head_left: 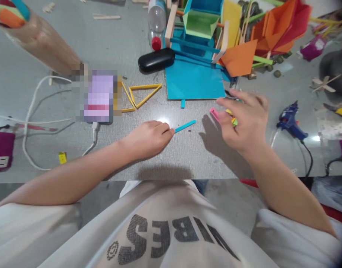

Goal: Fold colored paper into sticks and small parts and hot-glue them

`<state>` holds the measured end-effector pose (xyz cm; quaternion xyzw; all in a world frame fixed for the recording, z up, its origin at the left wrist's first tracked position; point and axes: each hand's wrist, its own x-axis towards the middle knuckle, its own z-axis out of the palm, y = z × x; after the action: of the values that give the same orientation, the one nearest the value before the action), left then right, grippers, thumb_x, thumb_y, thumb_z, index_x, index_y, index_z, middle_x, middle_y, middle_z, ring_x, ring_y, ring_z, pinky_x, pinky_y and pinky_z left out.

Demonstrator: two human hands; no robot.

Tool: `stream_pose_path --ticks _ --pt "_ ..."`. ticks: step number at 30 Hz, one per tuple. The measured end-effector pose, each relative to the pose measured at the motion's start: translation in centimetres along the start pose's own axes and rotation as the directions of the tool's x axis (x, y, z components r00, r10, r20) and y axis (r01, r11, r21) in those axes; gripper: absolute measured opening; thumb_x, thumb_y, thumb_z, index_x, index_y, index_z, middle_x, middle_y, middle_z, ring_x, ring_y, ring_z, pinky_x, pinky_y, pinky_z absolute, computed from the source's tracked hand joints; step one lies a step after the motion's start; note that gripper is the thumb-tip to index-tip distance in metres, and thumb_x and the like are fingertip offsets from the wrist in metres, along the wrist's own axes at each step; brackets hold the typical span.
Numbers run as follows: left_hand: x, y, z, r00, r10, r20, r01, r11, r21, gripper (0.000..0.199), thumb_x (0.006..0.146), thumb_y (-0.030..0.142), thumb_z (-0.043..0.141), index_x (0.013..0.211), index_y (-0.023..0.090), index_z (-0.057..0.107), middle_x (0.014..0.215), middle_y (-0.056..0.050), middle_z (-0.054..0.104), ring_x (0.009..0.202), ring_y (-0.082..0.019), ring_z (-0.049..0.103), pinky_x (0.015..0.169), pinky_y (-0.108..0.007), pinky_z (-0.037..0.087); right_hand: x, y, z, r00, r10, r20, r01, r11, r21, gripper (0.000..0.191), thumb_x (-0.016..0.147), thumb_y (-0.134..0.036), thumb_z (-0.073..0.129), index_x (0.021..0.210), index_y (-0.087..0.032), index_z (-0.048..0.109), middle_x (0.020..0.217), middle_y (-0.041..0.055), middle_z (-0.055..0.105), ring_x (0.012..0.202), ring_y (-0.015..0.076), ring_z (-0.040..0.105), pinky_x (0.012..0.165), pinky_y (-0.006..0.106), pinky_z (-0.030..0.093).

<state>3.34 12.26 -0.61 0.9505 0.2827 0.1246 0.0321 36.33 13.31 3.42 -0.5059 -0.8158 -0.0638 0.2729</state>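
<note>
My left hand (150, 139) lies on the grey table with its fingers closed on the near end of a narrow blue stick (186, 125). The stick points to the right and slightly away from me. My right hand (245, 121) is raised above the table to the right of the stick, thumb and fingers apart. A small pink piece (214, 113) shows by its thumb, and yellow and green bits (234, 121) show between the thumb and fingers. Part of these bits is hidden by the hand. Beyond both hands is a blue board (195, 83).
A blue glue gun (292, 121) stands at right. Yellow sticks forming a triangle (145, 96), a charging phone (100, 95) and its white cable (24, 134) lie left. Behind are a black case (156, 60), a plastic bottle (157, 18) and orange folded paper (279, 29).
</note>
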Motion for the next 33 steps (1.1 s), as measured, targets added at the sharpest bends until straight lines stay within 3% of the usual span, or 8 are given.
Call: stream_pose_path --ticks 3,6,11,13,16,18,24,33 --pt "-0.2 -0.4 -0.4 0.996 -0.094 -0.002 0.093 0.987 -0.131 0.029 0.111 0.018 0.053 0.11 0.014 0.082 0.094 -0.01 0.08 0.081 -0.023 0.075 0.07 -0.036 0.055 2.4 -0.4 -0.1 0.96 0.216 -0.178 -0.143 0.925 0.351 0.035 0.113 -0.044 0.057 0.11 -0.022 0.084 0.101 0.0093 0.087 0.106 0.0257 0.083 0.102 0.047 0.058" --pt "-0.2 -1.0 -0.7 0.971 -0.232 -0.059 0.196 0.91 -0.366 0.023 0.106 0.02 0.061 0.109 0.018 0.084 0.096 -0.008 0.083 0.084 -0.021 0.077 0.074 -0.033 0.057 4.8 -1.4 1.6 0.829 0.515 -0.217 -0.228 0.666 0.71 0.023 0.109 -0.036 0.06 0.097 -0.024 0.075 0.077 0.0013 0.071 0.071 0.0164 0.069 0.074 0.035 0.055" --pt "0.0 -1.1 -1.0 0.851 -0.486 -0.198 0.277 0.737 -0.617 0.021 0.101 0.024 0.07 0.111 0.019 0.088 0.093 -0.006 0.085 0.078 -0.017 0.076 0.074 -0.031 0.058 6.1 -4.8 5.7 0.541 0.816 0.204 -0.443 0.071 0.894 0.025 0.091 -0.036 0.08 0.104 -0.028 0.06 0.072 -0.0089 0.053 0.055 0.0108 0.046 0.05 0.026 0.035" --pt "0.1 -0.8 -0.7 0.796 -0.566 -0.214 0.277 0.655 -0.703 0.02 0.098 0.025 0.073 0.109 0.018 0.089 0.091 -0.006 0.085 0.077 -0.016 0.075 0.073 -0.03 0.058 5.5 -6.4 6.6 0.578 0.71 0.403 -0.522 -0.058 0.851 0.036 0.087 -0.046 0.086 0.106 -0.027 0.064 0.074 -0.0076 0.059 0.056 0.0101 0.051 0.049 0.025 0.036" --pt "0.2 -0.4 -0.3 0.734 -0.665 -0.138 0.3 0.5 -0.812 0.02 0.094 0.027 0.076 0.106 0.018 0.089 0.092 -0.007 0.086 0.078 -0.017 0.077 0.072 -0.03 0.059 4.4 -8.2 6.9 0.704 0.5 0.505 -0.582 0.0 0.813 0.05 0.082 -0.065 0.092 0.082 -0.023 0.066 0.067 -0.0032 0.064 0.053 0.0082 0.05 0.046 0.024 0.036" --pt "0.3 -0.1 -0.3 0.726 -0.686 -0.049 0.324 0.405 -0.855 0.02 0.093 0.03 0.077 0.106 0.018 0.088 0.091 -0.007 0.086 0.077 -0.017 0.077 0.071 -0.029 0.059 3.8 -8.9 6.8 0.731 0.412 0.545 -0.608 0.029 0.793 0.058 0.078 -0.071 0.095 0.072 -0.022 0.064 0.062 -0.0012 0.066 0.05 0.0082 0.052 0.045 0.024 0.04" --pt "0.6 0.5 -0.8 0.754 -0.629 0.188 0.406 0.222 -0.886 0.021 0.092 0.037 0.08 0.086 0.017 0.081 0.072 -0.003 0.076 0.061 -0.011 0.061 0.059 -0.024 0.048 3.0 -9.9 6.4 0.652 0.337 0.679 -0.702 -0.072 0.709 0.056 0.072 -0.067 0.101 0.072 -0.021 0.069 0.064 0.0008 0.074 0.048 0.0113 0.061 0.043 0.025 0.053" --pt "0.4 -0.6 -1.2 0.767 -0.509 0.39 0.492 0.077 -0.867 0.025 0.087 0.036 0.083 0.074 0.017 0.074 0.064 -0.001 0.067 0.057 -0.01 0.053 0.055 -0.022 0.041 3.6 -6.3 6.8 0.588 0.535 0.606 -0.64 -0.151 0.754 0.053 0.075 -0.069 0.1 0.079 -0.021 0.076 0.059 -0.0014 0.067 0.042 0.0088 0.049 0.037 0.025 0.041"
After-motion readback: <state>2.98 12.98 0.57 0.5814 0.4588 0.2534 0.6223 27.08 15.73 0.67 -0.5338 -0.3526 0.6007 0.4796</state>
